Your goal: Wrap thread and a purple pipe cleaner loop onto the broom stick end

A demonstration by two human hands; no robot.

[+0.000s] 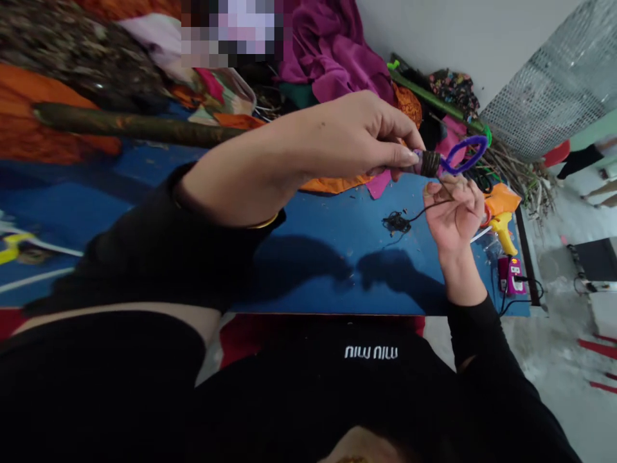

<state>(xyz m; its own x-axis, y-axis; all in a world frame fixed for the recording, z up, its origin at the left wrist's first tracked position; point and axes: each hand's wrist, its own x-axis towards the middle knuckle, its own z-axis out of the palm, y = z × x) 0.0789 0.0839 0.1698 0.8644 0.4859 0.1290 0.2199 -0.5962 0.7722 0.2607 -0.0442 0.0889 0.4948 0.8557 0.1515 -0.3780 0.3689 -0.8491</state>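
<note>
My left hand (347, 135) is closed, its thumb and fingers pinching a short stub wrapped in dark cord (429, 164). From the stub's right end sticks out a fuzzy purple pipe-cleaner loop (483, 149). Just below and to the right, my right hand (456, 215) has its fingers curled, with the thin dark cord (424, 209) pinched between them. One stretch of that cord runs up to the wrapped stub. The other trails down to a loose black tangle (396, 222) on the blue table (318, 257). Both hands are above the tabletop.
A yellow glue gun (505, 233) and a purple power strip (511, 275) with black cables lie at the table's right end. A thick branch (144, 122) crosses the left side. Magenta cloth (332, 51), orange cloth and twigs (525, 173) are heaped along the back.
</note>
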